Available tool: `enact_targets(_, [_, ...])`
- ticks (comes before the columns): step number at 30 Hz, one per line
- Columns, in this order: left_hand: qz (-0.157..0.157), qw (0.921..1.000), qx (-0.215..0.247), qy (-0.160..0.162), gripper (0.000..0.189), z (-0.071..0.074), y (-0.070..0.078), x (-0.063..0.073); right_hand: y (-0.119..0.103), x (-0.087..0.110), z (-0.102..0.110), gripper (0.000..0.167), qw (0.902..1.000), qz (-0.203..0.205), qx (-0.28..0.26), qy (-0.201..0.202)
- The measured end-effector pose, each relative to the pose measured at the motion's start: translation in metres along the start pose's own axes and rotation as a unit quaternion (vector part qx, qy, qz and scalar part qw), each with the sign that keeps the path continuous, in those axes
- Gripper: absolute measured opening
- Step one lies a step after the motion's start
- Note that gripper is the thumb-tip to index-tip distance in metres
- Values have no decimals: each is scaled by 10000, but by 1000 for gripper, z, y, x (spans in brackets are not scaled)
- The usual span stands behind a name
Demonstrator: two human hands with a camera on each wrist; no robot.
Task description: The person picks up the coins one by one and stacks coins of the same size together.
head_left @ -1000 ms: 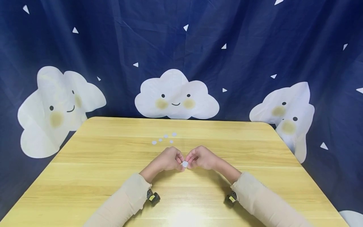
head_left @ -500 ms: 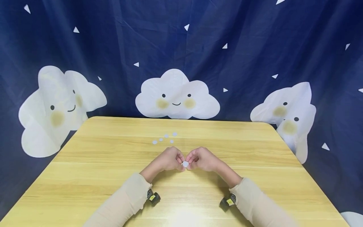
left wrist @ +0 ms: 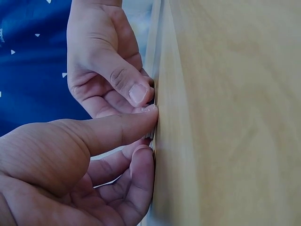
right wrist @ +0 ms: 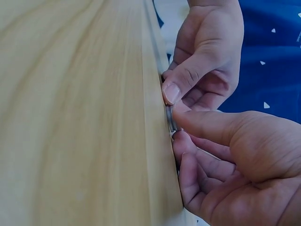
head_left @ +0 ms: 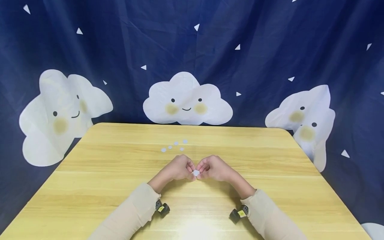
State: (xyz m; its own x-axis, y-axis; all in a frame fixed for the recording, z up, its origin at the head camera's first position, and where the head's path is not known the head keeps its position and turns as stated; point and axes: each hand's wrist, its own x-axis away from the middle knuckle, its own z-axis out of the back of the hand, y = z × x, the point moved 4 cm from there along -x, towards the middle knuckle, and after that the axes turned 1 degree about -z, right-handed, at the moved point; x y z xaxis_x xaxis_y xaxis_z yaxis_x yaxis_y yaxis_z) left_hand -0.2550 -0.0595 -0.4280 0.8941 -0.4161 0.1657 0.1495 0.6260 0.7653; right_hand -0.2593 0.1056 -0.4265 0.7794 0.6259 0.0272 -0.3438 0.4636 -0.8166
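Centrally on the worktop (head_left: 99,186), a pale round disc (head_left: 196,173) sits between the two hands, at the meeting point of their fingertips. Left hand (head_left: 179,167) and right hand (head_left: 215,168): fingers curled, thumb and fingertips of each pinching the disc from its own side. Head view gives the disc's flat face, plus five loose discs (head_left: 176,143) lying apart from one another beyond the hands, slightly to the left; neither wrist view includes these. Right wrist view gives the held disc edge-on, with lines running along the edge as of stacked layers; layer count not readable. Left wrist view: only a sliver of edge, the thumb covering most. Contact between disc and worktop cannot be told.
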Motion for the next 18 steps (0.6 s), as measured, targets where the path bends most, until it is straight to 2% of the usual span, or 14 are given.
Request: enact_targets(18, [-6, 10000, -89, -45, 25, 4, 1, 0, 2, 0, -1, 17, 10000, -71, 23, 50])
